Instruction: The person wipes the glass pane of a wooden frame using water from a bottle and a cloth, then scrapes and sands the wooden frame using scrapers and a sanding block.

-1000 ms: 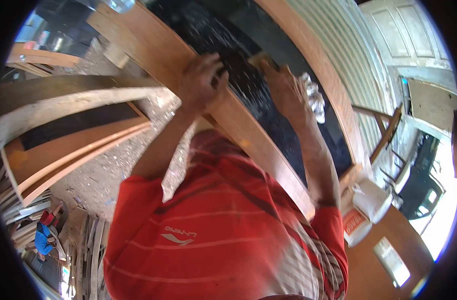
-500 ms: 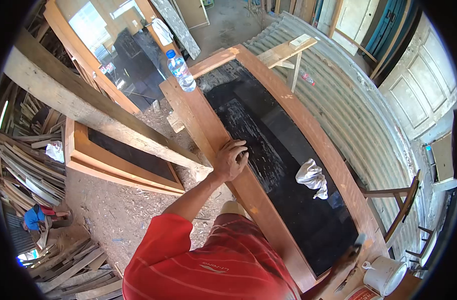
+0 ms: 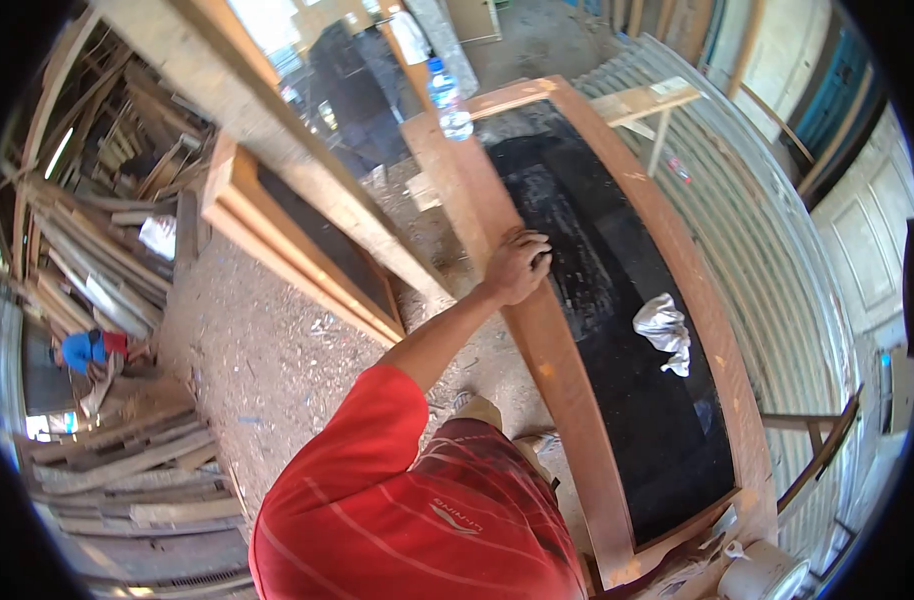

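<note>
A wooden-framed panel (image 3: 552,365), with a dark glossy inset (image 3: 667,450), lies in front of me. My left hand (image 3: 517,268) rests on its near side rail, fingers curled at the inner edge. They are closed, with a dark spot between them; whether that is a small held thing does not show. My right hand (image 3: 699,556) is at the panel's lower right end, dark and smeared, beside a whitish piece (image 3: 723,522). A crumpled white cloth (image 3: 664,333) sits on the dark inset. Pale streaks mark the inset beside my left hand.
A water bottle (image 3: 449,100) stands on the panel's far corner. At lower right is a white bucket (image 3: 762,575). A wooden post (image 3: 307,165) slants past another framed panel (image 3: 297,250) at left. Corrugated sheeting (image 3: 747,240) lies right. A person in blue (image 3: 85,350) is far left, among stacked wood.
My view has swung left, so the panel sits farther right and higher. My left hand stays on the rail, its fingers still curled. My right hand has moved lower at the panel's end.
</note>
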A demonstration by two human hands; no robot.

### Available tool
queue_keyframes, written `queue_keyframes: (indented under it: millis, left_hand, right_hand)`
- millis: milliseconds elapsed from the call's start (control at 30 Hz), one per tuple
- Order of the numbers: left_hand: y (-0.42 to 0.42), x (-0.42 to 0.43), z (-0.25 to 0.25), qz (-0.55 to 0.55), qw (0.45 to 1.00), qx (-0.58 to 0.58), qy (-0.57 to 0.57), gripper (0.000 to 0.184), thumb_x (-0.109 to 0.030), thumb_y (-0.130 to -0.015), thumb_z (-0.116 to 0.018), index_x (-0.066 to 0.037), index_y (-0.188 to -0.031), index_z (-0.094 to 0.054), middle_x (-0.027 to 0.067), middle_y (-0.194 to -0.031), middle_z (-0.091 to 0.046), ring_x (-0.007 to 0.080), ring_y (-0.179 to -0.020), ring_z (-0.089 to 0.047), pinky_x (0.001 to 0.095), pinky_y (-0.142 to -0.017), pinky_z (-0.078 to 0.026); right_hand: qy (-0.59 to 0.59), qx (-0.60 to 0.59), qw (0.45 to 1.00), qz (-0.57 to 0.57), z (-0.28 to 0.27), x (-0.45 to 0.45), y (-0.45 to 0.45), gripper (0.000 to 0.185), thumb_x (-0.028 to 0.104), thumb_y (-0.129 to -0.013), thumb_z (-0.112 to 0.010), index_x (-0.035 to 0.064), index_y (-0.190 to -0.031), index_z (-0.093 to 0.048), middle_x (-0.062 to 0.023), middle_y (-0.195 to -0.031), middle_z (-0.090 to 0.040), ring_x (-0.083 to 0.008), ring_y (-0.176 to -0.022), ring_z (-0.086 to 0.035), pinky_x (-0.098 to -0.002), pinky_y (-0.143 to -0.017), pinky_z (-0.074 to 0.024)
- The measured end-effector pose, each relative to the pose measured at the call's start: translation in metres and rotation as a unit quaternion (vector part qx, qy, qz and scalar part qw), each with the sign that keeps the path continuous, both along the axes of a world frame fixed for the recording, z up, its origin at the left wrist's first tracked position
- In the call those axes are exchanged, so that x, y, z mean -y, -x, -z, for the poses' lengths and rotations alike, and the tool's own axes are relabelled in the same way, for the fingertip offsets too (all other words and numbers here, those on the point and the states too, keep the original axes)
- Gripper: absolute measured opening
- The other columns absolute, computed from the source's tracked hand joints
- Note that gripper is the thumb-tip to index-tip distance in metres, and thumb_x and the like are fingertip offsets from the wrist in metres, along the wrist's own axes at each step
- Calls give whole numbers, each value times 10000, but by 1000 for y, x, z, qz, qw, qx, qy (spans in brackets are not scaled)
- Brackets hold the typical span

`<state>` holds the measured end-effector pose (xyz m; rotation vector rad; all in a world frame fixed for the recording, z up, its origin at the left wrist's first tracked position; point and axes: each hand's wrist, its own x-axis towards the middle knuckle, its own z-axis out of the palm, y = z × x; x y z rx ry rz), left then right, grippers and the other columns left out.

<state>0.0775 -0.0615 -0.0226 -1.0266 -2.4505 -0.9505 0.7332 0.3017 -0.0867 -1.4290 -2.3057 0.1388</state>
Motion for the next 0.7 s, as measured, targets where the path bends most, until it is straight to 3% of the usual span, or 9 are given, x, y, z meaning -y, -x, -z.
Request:
queue_keyframes:
  millis: [100,200,267,333,433,467,533,600,700]
  left_hand:
    - [-11,3,3,-71,994,-65,-53,383,-150,-941,-692,-5,-1287,-614,231,-1332,-625,440,-1279,-554,483,-1101,-447]
    - [-54,28,1,-87,988,33,-119,360,-162,-942,-702,-21,-1257,-600,225,-1229,-625,446,-1186,-568,516,-1031,-462]
    - [-100,67,-3,-82,986,101,-108,268,-166,-943,-706,-37,-1148,-591,216,-1103,-601,427,-1069,-583,528,-915,-487]
    - [-142,121,32,-71,981,145,-108,218,-161,-937,-711,-44,-1060,-574,198,-1057,-590,398,-983,-603,505,-810,-503]
    - [-216,242,82,-57,957,278,-55,220,-165,-923,-719,-42,-1036,-575,180,-1004,-625,404,-918,-641,507,-793,-520]
    - [-238,286,102,-63,943,323,-49,200,-179,-926,-715,-40,-1011,-599,175,-990,-641,406,-895,-656,504,-784,-529]
    - [-275,361,117,-166,903,396,21,189,-207,-929,-711,-29,-974,-664,184,-956,-669,410,-906,-679,484,-804,-553]
    - [-306,423,120,-204,909,364,-4,212,-228,-954,-698,-21,-993,-716,192,-982,-707,387,-928,-708,461,-828,-575]
    - [-320,482,117,-290,861,405,-100,249,-243,-980,-711,0,-1035,-723,200,-1010,-737,332,-951,-737,430,-846,-582]
  right_hand:
    - [-43,-39,998,-31,-16,5,49,467,301,-1092,-582,-86,-1347,-642,-264,-1338,-674,-398,-1215,-658,-448,-1053,-522]
    - [-88,-73,991,-74,-38,28,101,462,278,-1092,-584,-110,-1337,-636,-287,-1330,-671,-407,-1218,-655,-453,-1058,-519]
    - [-107,-89,986,-96,-53,55,137,459,263,-1092,-585,-126,-1330,-633,-302,-1324,-668,-413,-1220,-653,-456,-1061,-517]
    - [-94,-103,985,-103,-76,104,179,427,259,-1082,-606,-110,-1290,-665,-286,-1259,-696,-408,-1182,-659,-478,-1029,-525]
    - [-94,-84,976,-178,-122,193,245,400,263,-1076,-617,-82,-1267,-685,-261,-1218,-710,-412,-1134,-658,-493,-994,-527]
    - [-95,-98,965,-223,-114,214,262,332,169,-1037,-656,-81,-1252,-697,-287,-1207,-694,-430,-1117,-663,-504,-981,-532]
    - [-43,-97,952,-289,-117,274,297,307,110,-1014,-659,-76,-1256,-694,-255,-1210,-703,-414,-1113,-665,-494,-958,-544]
    - [159,-107,939,-284,-143,356,333,300,66,-984,-665,-49,-1260,-697,-233,-1243,-687,-396,-1127,-666,-470,-949,-549]
    - [242,-11,886,-395,-139,418,361,391,111,-966,-700,-44,-1321,-656,-243,-1215,-687,-365,-1007,-698,-462,-898,-554]
